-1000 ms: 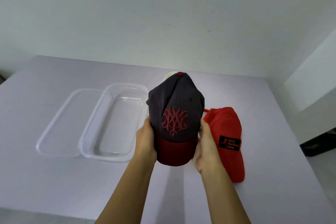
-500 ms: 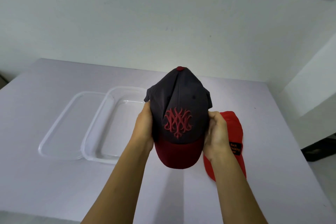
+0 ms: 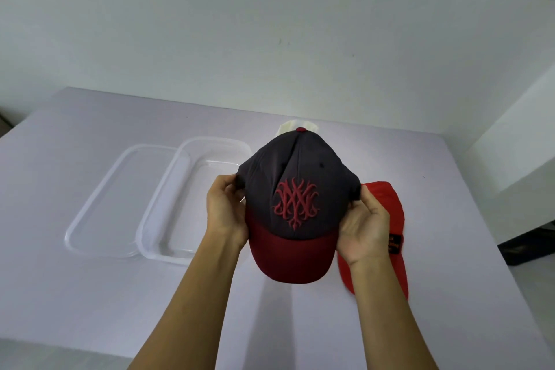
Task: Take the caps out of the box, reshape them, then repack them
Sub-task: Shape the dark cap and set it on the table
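I hold a dark grey cap (image 3: 300, 189) with a dark red brim and a red embroidered logo up above the table, brim toward me. My left hand (image 3: 225, 213) grips its left side and my right hand (image 3: 365, 225) grips its right side. A bright red cap (image 3: 390, 207) with a black patch lies flat on the table behind my right hand. A cream cap (image 3: 289, 126) peeks out just past the grey cap's top. The clear plastic box (image 3: 159, 213) stands open and holds nothing, to the left of my left hand.
The box's clear lid (image 3: 99, 204) lies flat against its left side. The pale table (image 3: 90, 294) meets a white wall at the back. A white ledge stands off the right edge, with a dark object (image 3: 528, 246) on the floor below it.
Both hands have slid up from the brim to the sides of the grey cap's crown, and the crown looks wider and fuller. The cream cap shows again behind it.
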`<state>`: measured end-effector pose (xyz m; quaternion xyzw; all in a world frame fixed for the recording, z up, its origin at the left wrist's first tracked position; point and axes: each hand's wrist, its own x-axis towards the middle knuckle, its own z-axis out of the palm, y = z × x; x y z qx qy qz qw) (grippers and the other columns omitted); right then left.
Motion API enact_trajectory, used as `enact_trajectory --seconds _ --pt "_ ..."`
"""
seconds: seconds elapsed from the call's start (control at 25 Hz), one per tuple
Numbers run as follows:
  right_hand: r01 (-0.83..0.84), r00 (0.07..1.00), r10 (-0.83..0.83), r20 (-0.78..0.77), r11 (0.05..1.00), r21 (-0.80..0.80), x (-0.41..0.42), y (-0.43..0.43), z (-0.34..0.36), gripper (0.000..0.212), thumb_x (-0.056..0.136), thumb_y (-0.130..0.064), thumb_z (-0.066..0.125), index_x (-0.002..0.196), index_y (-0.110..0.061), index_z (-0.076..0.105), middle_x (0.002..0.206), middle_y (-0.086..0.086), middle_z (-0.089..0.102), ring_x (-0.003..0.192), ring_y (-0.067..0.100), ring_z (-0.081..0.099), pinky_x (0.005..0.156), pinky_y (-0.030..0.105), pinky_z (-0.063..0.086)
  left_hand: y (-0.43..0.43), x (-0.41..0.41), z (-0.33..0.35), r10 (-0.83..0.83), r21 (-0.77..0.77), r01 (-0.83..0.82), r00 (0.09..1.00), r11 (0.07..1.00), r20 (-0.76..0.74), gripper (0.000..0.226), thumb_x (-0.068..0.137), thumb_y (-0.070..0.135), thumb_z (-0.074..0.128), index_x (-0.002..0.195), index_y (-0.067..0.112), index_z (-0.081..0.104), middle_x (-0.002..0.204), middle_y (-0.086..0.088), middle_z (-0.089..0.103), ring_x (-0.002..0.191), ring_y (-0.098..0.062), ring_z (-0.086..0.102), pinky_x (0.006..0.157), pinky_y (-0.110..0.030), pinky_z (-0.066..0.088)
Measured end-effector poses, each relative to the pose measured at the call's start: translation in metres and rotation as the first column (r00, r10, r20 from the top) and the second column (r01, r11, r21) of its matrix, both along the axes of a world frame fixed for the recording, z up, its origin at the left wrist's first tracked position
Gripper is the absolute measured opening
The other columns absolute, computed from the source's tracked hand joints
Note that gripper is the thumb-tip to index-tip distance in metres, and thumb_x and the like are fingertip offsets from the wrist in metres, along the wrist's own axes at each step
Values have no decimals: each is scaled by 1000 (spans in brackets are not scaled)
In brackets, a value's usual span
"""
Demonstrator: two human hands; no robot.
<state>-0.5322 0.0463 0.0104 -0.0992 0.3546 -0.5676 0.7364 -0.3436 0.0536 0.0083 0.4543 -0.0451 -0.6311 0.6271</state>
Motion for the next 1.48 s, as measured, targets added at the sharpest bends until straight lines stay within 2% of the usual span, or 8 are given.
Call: enact_trajectory --seconds 0.36,0.52,0.76,0.92,1.04,1.16,1.32,1.48 --pt "-129 966 132 -222 991 27 7 -4 1 37 97 -34 39 123 -15 59 120 4 65 107 17 61 75 29 50 0 24 2 -496 99 519 718 849 488 86 62 93 27 109 34 69 116 0 70 113 -19 61 99 -45 45" --pt "-99 959 122 -256 990 99 3 -10 -4 39 96 -37 43 123 -15 60 124 6 63 113 21 59 78 33 50 1 32 17 -556 65 684 530 727 641 64 70 74 41 112 31 65 112 15 69 108 0 60 98 -31 44" --pt "-43 878 130 -462 980 193 23 -10 -25 48 86 -35 59 127 -9 54 126 5 61 110 19 60 92 36 50 -7 21 22 -400 -116 600 653 792 643 36 79 34 65 103 7 65 97 -6 73 91 -20 69 86 -32 54" --pt "-45 505 -122 -854 985 -167 13 -7 -16 32 98 -34 38 123 -18 50 120 -7 45 108 6 48 90 25 38 -18 17 19 -409 -157 615 672 773 618 21 78 28 66 91 14 57 84 1 67 76 -13 66 74 -25 54" --pt "-465 537 233 -811 884 -54 5 -19 -22 58 85 -69 30 118 -30 56 126 -5 59 116 10 55 100 33 42 -22 7 6 -479 -120 662 644 740 597 15 82 22 68 92 16 58 80 4 68 72 -9 66 69 -20 55" --pt "-495 582 392 -712 866 72 -3 -26 -41 44 89 -54 47 115 -19 56 115 -1 64 103 11 62 86 29 48 -24 -4 -18 -522 -69 668 637 741 567 11 90 26 58 90 14 57 78 5 67 70 -8 65 66 -20 53" --pt "-373 675 366 -640 919 132 -8 -29 -80 11 93 -27 54 94 -17 56 97 3 66 87 14 64 78 31 51 -34 -15 -60 -491 143 601 470 787 733 37 90 50 51 81 15 47 68 3 45 62 -10 44 61 -26 36" --pt "-334 473 372 -799 915 228 -12 -36 -116 27 87 -32 63 105 -14 54 106 7 64 88 15 62 78 27 51 -41 -20 -95 -453 325 426 242 844 858 38 93 47 45 79 12 48 69 2 49 64 -12 45 58 -25 34"
